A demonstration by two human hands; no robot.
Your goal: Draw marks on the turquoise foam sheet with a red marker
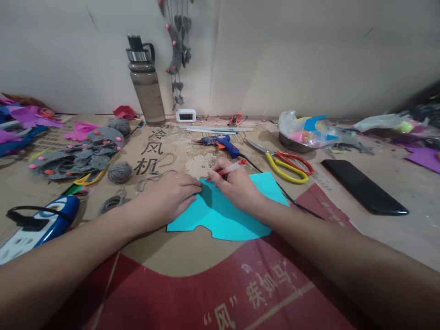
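One printed cardboard sheet (165,298), tan and red, covers much of the table (422,197). On it, between the two forearms, lies a turquoise sheet (227,224) with a curved notch in its near edge. Behind and to the left stands a translucent gray bottle (147,94) with a dark lid. The left hand (172,197) lies flat across the turquoise sheet's left side, its fingers extended and close together. The right hand (237,185) rests over the far part of the same sheet — thumb and fingers pinching a red pen. To the right are scissors (271,154) with one yellow and one red handle, and beyond them a black phone (364,187). A blue glue gun (225,144) lies just behind the right hand. Smaller items follow: a gray yarn ball (120,173) left of the left hand; a white digital clock (186,115) beside the bottle; and the red pen (233,167) itself — tip pointed at the turquoise sheet's far edge, contact not discernible.
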